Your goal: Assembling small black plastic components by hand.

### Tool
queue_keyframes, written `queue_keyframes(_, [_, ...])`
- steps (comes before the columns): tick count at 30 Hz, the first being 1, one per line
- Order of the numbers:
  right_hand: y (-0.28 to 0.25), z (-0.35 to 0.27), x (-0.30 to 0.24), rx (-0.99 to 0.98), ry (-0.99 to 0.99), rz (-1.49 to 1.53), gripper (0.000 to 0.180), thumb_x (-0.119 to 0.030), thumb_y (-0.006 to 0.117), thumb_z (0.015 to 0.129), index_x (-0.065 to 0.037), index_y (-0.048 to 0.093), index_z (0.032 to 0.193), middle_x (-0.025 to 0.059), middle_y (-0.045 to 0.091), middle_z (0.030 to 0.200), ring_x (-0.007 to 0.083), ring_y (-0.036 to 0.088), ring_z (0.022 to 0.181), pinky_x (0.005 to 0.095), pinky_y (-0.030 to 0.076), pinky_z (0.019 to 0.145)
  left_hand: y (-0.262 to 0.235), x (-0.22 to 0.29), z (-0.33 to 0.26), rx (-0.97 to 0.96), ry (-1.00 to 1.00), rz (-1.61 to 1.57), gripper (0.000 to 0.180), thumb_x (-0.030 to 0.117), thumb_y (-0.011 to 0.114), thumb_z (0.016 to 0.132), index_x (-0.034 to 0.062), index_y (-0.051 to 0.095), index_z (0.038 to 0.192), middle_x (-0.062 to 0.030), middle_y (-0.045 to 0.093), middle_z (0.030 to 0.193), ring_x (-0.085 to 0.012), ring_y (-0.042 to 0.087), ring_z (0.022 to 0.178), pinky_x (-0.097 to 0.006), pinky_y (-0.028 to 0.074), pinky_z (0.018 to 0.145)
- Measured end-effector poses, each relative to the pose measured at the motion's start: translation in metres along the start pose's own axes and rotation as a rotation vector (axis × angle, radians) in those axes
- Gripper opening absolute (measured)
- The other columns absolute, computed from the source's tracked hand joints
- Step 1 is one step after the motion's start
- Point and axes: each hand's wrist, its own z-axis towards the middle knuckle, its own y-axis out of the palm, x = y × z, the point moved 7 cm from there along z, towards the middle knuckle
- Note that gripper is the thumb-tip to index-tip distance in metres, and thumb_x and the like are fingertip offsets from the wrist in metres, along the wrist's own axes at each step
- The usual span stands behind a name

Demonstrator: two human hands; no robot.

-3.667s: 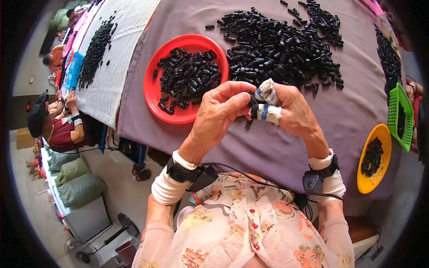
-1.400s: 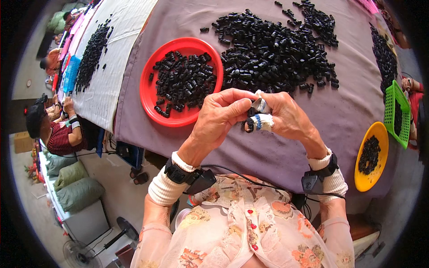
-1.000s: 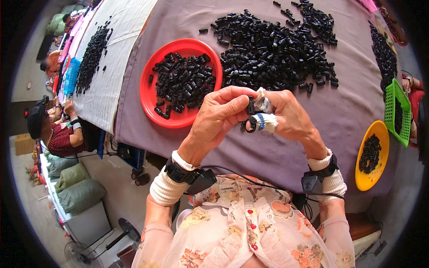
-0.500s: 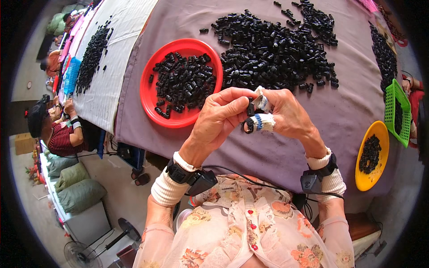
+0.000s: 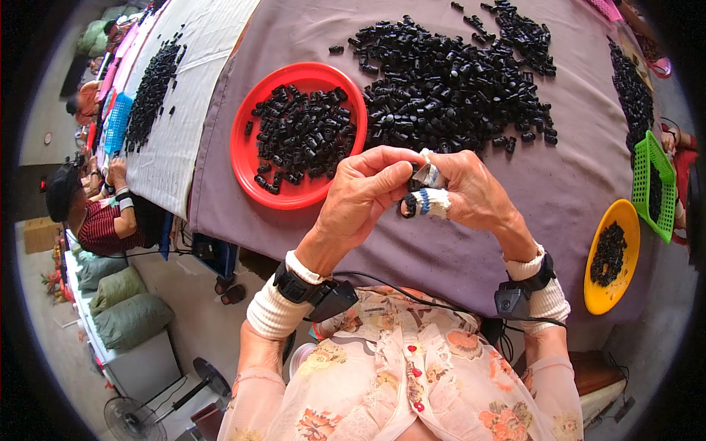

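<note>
Bulging green sacks (image 5: 132,322) lie between a standing fan (image 5: 137,422) and a brown cardboard box (image 5: 40,236).

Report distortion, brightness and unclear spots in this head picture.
Head view: the yellow plate looks like a narrow oval near the image rim, corners black; head view: the white cloth is bright; head view: the black piece between the left hand and right hand is too small and covered for detail.

Sheer floral blouse (image 5: 456,389) (red buttons (image 5: 417,373))
</note>
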Motion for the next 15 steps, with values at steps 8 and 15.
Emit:
queue_keyframes(8, [-0.0058,0.0005,-0.0012,0.03,0.01,-0.017,0.038,-0.032,0.072,0.065,-0.001,0.054,0.073,0.0067,0.047,0.052,0.0126,0.041,0.048,0.0296,0.038,0.046,0.0004,0.0013,-0.0002,-0.007,-0.014,-0.029,0.02,0.01,0.058,0.085,-0.0001,0.059,0.102,-0.0065,0.062,0.095,-0.0123,0.06,0.085,-0.028,0.051,0.078])
queue_keyframes(15, [-0.0042,0.0015,-0.0035,0.004,0.008,-0.068,0.039,-0.032,0.073,0.064,0.0,0.053,0.072,0.0077,0.049,0.053,0.0134,0.044,0.048,0.0296,0.039,0.047,-0.0009,0.0028,-0.0003,0.0,-0.009,-0.002,0.017,0.008,0.058,0.085,-0.0005,0.059,0.1,-0.0076,0.062,0.095,-0.0126,0.06,0.084,-0.027,0.052,0.076])
